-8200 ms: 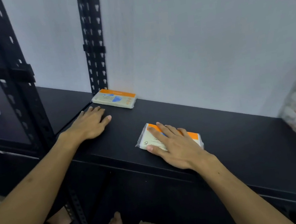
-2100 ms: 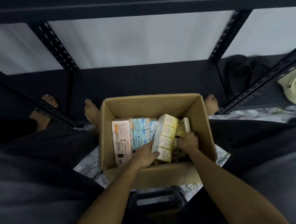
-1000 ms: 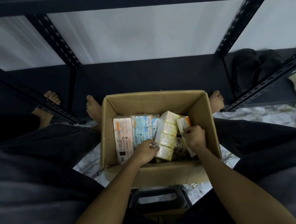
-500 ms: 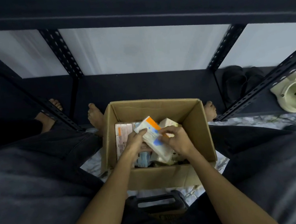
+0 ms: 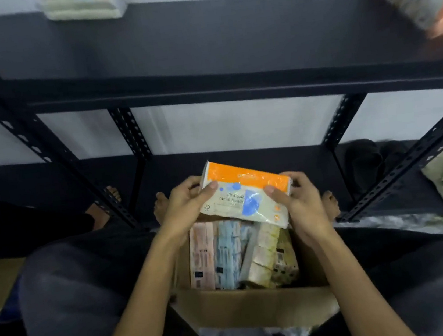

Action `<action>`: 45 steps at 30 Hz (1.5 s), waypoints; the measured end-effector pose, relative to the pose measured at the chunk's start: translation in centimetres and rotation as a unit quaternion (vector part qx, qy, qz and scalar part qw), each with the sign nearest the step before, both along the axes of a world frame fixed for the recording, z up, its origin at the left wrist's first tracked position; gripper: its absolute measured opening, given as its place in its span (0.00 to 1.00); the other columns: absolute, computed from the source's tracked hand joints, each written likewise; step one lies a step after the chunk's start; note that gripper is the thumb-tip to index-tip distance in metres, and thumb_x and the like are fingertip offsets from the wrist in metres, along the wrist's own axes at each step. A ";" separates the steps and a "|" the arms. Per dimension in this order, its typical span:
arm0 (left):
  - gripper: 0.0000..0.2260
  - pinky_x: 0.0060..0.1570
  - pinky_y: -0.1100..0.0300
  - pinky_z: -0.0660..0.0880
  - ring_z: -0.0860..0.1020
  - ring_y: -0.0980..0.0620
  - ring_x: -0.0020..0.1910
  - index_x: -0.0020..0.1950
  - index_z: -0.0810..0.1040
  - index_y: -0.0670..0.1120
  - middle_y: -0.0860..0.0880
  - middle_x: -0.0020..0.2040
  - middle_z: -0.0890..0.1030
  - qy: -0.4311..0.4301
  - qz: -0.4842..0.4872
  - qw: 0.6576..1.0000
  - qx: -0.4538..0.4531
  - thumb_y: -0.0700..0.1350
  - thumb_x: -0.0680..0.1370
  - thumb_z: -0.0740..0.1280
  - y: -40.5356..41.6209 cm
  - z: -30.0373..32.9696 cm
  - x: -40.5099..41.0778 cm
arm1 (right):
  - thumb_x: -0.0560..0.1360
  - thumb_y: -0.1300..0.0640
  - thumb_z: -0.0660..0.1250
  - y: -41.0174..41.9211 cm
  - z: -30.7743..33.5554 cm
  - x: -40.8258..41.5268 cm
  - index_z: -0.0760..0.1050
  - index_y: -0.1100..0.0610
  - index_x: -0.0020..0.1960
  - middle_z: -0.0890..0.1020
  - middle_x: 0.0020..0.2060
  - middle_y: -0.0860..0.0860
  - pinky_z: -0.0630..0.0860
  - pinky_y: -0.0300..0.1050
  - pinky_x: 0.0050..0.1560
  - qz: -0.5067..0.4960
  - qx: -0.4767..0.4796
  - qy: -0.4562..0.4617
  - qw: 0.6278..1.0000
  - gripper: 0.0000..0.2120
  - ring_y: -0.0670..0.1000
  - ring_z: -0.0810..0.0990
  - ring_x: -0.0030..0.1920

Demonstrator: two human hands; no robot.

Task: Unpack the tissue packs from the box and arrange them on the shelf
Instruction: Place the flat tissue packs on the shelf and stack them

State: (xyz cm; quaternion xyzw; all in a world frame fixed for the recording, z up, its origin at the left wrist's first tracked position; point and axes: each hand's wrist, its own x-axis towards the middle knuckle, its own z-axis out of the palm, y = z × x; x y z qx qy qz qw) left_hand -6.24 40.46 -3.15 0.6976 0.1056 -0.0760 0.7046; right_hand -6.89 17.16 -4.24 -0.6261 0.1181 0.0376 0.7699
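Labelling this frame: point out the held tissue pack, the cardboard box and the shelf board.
held tissue pack (image 5: 246, 197), head view, middle of printed front face.
cardboard box (image 5: 250, 309), head view, near outer wall.
shelf board (image 5: 197, 38), head view, bare top surface.

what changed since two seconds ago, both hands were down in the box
Both hands came up out of the box with one tissue pack: left hand and right hand now grip its two ends above the box. The remaining packs stay in the box, and a pack stays on the shelf.
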 end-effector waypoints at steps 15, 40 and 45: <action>0.19 0.35 0.72 0.73 0.80 0.59 0.39 0.73 0.65 0.53 0.56 0.41 0.79 -0.311 0.039 0.895 0.317 0.48 0.83 0.65 -2.5 21.4 11.2 | 0.77 0.50 0.72 -0.4 21.4 14.4 0.71 0.54 0.66 0.81 0.56 0.49 0.79 0.53 0.59 -0.105 -0.307 -0.301 0.896 0.21 0.49 0.80 0.57; 0.23 0.80 0.46 0.45 0.47 0.48 0.82 0.82 0.57 0.49 0.47 0.83 0.55 -0.270 -0.138 0.727 0.616 0.51 0.87 0.43 -6.1 17.9 16.5 | 0.86 0.52 0.48 2.3 18.5 17.8 0.70 0.57 0.73 0.68 0.76 0.54 0.52 0.50 0.78 0.089 -0.680 -0.293 0.666 0.22 0.53 0.58 0.79; 0.23 0.80 0.50 0.47 0.49 0.52 0.82 0.83 0.55 0.49 0.50 0.83 0.55 -0.277 -0.136 0.731 0.609 0.51 0.87 0.44 -5.1 17.1 16.7 | 0.86 0.51 0.45 1.3 18.0 18.1 0.63 0.58 0.78 0.64 0.78 0.52 0.51 0.48 0.79 0.101 -0.701 -0.277 0.650 0.24 0.51 0.57 0.80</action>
